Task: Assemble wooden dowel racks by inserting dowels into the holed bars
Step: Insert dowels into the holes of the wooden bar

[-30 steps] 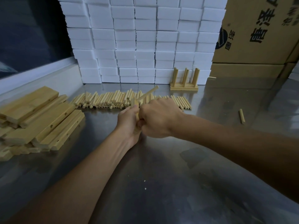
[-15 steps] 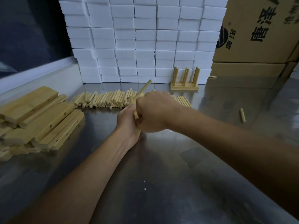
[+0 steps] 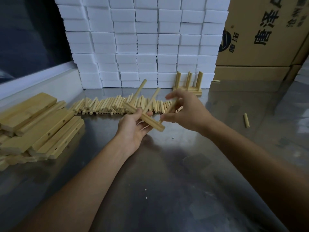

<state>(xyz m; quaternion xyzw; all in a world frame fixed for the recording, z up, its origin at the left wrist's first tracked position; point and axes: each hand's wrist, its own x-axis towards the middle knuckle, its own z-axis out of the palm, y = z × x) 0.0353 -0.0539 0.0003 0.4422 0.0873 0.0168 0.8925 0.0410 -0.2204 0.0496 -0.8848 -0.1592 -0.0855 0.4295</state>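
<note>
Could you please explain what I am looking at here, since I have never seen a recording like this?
There is no machine: the single picture comes from a camera worn on a person's head, looking forward and down at their bare arms over a metal table. The left hand holds a holed wooden bar with two dowels already standing in it. The right hand pinches a third dowel whose lower end is at the bar's near end, apparently going into a hole. Behind the hands lies a row of loose dowels; at the left is a pile of bars. A finished rack stands in front of stacked white blocks, with cardboard boxes on the right.
</note>
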